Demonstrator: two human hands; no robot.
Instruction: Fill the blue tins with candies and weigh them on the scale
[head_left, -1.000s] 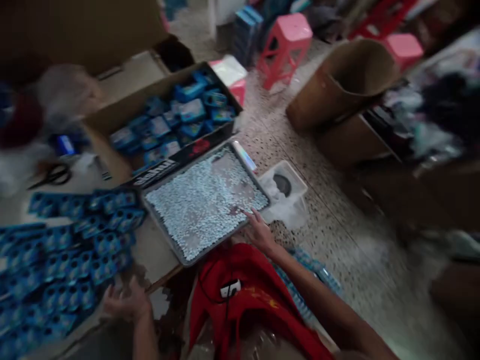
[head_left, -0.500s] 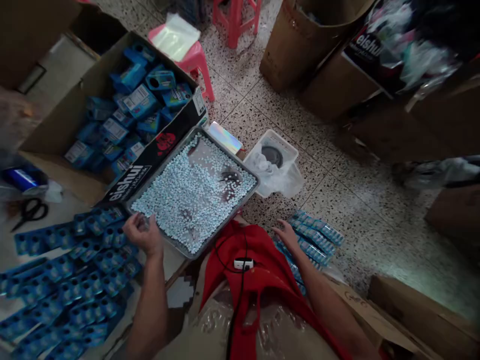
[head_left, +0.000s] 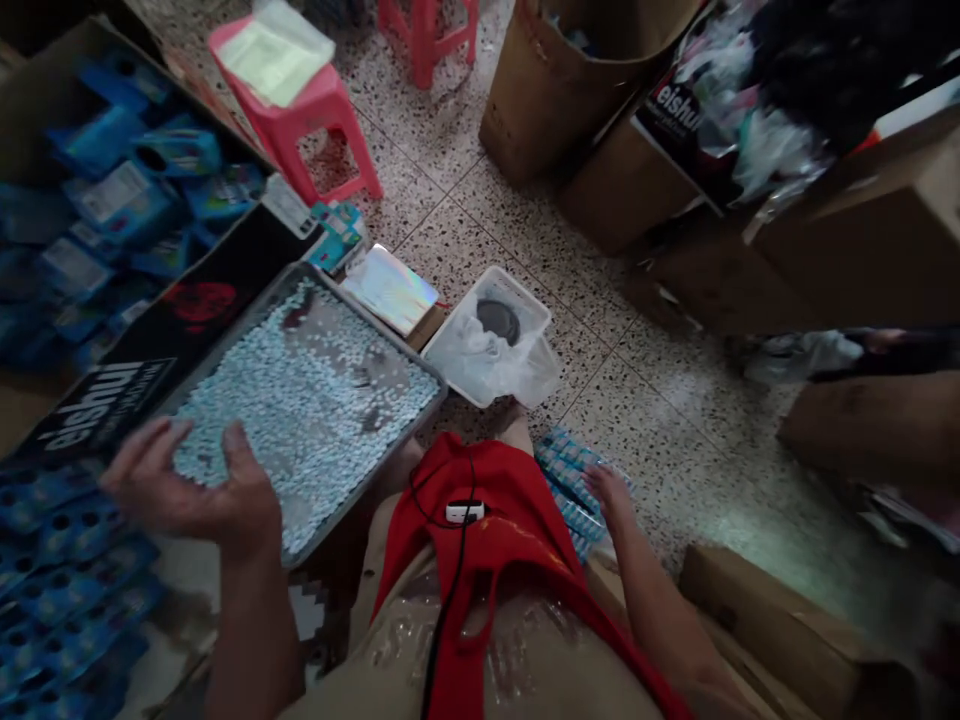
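A grey metal tray (head_left: 420, 365) full of several small pale blue pieces (head_left: 300, 390) lies in front of me. My left hand (head_left: 191, 490) hovers over the tray's near left corner, fingers spread and curled a little, nothing clearly held. My right hand (head_left: 611, 495) reaches down to a stack of blue blister strips (head_left: 562, 475) on the floor beside my right knee; its fingers rest on the strips and look blurred. Blue blister cards (head_left: 60, 570) with round holes cover the surface at the left.
A black-flapped cardboard box (head_left: 112, 390) of blue packets (head_left: 127, 200) stands at the left. A white tub with plastic wrap (head_left: 491, 340), a holographic sheet (head_left: 390, 290), pink stools (head_left: 307, 110) and cardboard boxes (head_left: 570, 100) stand on the speckled floor. A red strap hangs on my chest.
My left hand has moved from the tray's left edge onto its near corner and opened. My right hand has dropped lower onto the blister strips. The view has swung to the right.
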